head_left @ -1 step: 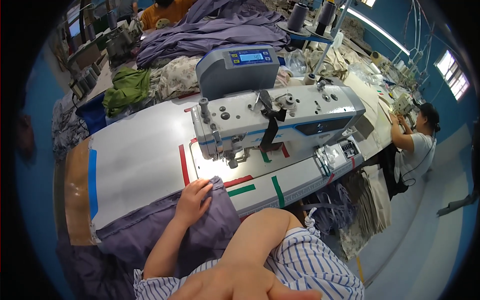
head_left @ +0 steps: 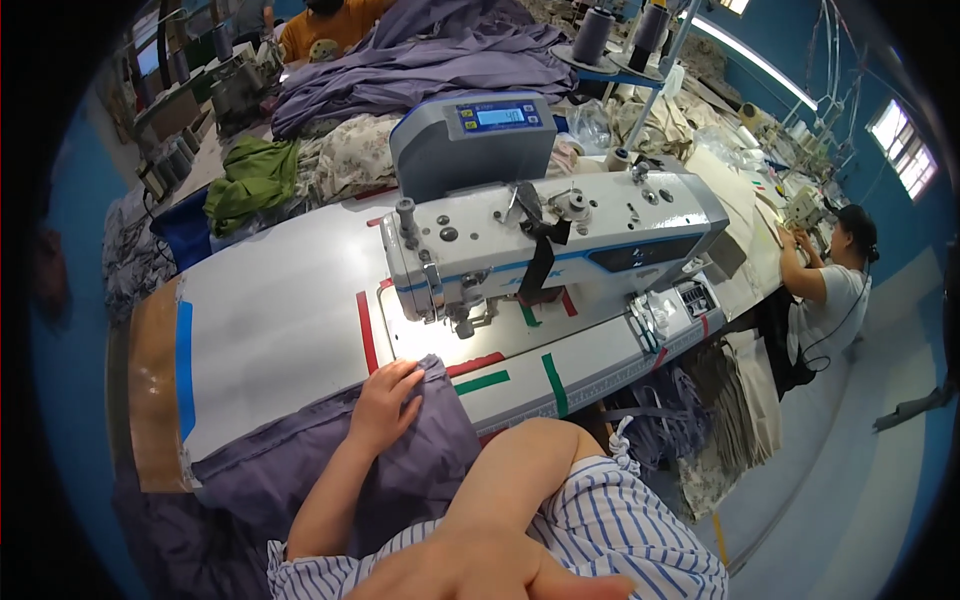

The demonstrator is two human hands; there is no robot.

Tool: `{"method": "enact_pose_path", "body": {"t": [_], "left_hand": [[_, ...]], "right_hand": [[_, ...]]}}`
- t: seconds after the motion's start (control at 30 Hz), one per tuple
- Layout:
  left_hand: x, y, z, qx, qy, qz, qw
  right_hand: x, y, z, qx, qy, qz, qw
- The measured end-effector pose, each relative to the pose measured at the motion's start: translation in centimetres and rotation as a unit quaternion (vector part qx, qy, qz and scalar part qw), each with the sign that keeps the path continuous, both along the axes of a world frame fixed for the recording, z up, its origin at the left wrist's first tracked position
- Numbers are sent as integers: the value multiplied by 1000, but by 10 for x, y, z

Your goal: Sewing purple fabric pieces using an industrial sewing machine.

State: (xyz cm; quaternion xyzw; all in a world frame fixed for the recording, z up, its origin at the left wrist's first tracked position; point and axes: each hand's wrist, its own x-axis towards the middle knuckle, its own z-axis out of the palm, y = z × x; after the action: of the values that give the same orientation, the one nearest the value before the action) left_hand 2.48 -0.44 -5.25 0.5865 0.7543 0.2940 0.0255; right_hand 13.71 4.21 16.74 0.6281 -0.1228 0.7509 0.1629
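Purple-grey cloth (head_left: 330, 460) with a folded, seamed upper edge lies along the front of the sewing table and hangs over it. My left hand (head_left: 383, 405) rests on its right end, fingers stretched flat near the corner. That corner is just in front of the sewing machine's (head_left: 560, 250) needle area and apart from the presser foot (head_left: 466, 322). My right hand (head_left: 480, 568) is raised close to the camera at the lower edge, away from the cloth. Its thumb sticks out to the right; the other fingers are mostly cut off, and nothing shows in it.
Red and green tape strips (head_left: 555, 384) mark the white tabletop (head_left: 270, 300). Behind the machine lie a purple cloth heap (head_left: 420, 60) and green cloth (head_left: 250, 180). Thread cones (head_left: 593, 36) stand at the back. Fabric strips (head_left: 665, 415) hang at right, near a seated co-worker (head_left: 835, 290).
My right hand has shifted very slightly at the lower edge. My left hand and the cloth stay in place.
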Motion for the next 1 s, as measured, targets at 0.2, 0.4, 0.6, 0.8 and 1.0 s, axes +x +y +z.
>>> {"method": "enact_pose_path", "body": {"t": [0.2, 0.4, 0.6, 0.8, 1.0], "left_hand": [[-1, 0, -6, 10, 8, -2, 1000], [-4, 3, -1, 15, 17, -3, 1000], [-4, 2, 1, 8, 15, -5, 1000], [6, -5, -2, 19, -9, 7, 1000], [-12, 1, -41, 68, 29, 143, 987]], "right_hand": [[9, 4, 4, 3, -13, 7, 1000], [-5, 10, 15, 15, 4, 17, 1000], [-8, 8, 17, 2, 5, 10, 1000], [10, 8, 5, 48, -34, 70, 996], [8, 42, -55, 187, -266, -263, 908]]}}
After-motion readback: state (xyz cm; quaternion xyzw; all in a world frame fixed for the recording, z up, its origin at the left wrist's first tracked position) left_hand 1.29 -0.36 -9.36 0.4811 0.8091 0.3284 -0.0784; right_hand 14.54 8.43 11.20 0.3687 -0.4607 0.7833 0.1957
